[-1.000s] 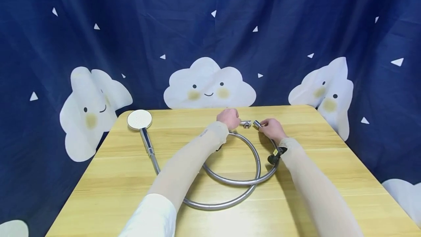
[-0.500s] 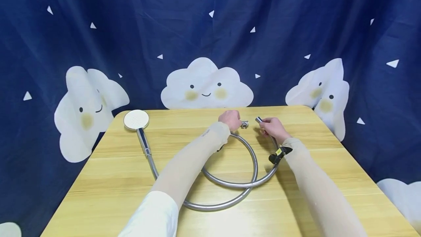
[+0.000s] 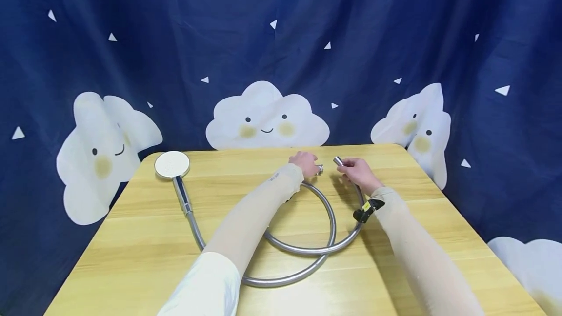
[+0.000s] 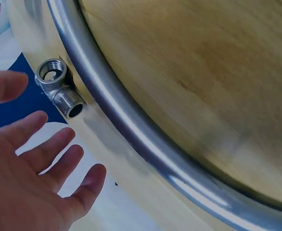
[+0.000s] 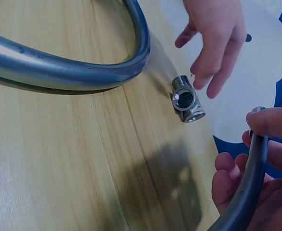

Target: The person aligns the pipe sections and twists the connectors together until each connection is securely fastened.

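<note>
A small metal tee fitting with threaded ends [image 3: 320, 169] lies toward the back of the wooden table, one round opening facing up in the right wrist view. Beside it, my left hand [image 4: 39, 168] is spread, fingers apart and holding nothing; in the head view this hand [image 3: 305, 163] partly overlaps the fitting. My right hand [image 3: 360, 174] pinches the end of a grey shower hose [image 5: 249, 187] between thumb and fingers. The hose's metal tip [image 3: 337, 161] points up and away from me, a short distance right of the fitting.
The hose [image 3: 331, 223] loops across the middle of the table [image 3: 131, 257] and runs left to a round white shower head [image 3: 172, 165] with a chrome handle. A dark blue curtain [image 3: 237, 23] with cloud prints hangs behind the table's back edge.
My left hand has moved right toward the tee fitting, and its fingers have spread. My right hand has drawn the hose tip away from the fitting and tilted it up. The head view has shifted.
</note>
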Demonstrator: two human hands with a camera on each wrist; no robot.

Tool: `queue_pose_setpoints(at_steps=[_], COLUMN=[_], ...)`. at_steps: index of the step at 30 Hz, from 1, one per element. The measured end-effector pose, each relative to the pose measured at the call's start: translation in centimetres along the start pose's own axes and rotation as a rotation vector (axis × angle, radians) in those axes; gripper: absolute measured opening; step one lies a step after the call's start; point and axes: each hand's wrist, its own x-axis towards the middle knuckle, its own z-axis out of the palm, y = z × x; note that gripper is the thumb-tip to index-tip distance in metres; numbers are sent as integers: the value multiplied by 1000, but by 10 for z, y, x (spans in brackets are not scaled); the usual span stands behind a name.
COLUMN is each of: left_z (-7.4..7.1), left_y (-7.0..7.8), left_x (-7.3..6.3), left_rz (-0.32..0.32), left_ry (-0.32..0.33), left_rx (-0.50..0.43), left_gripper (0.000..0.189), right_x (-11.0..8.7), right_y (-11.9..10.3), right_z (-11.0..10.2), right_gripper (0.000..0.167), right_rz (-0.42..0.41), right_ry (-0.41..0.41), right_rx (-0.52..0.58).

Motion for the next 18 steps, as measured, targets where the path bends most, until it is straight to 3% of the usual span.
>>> queue_pose_setpoints(at_steps=[3, 10, 18], left_z=[4, 9, 6], left_y=[-1, -4, -4], left_x=[2, 6, 18], left_rz=[23, 78, 80], left_ry=[-20, -58, -87], left_rx=[41, 109, 26], left_gripper=[50, 24, 21], right_x=[-3, -3, -5], right_y=[-3, -4, -5], right_z=[-1, -1, -7], right_gripper=[37, 36, 36], right_rz=[-7, -27, -31], right_ry=[19, 35, 47], right_rx=[-30, -72, -62])
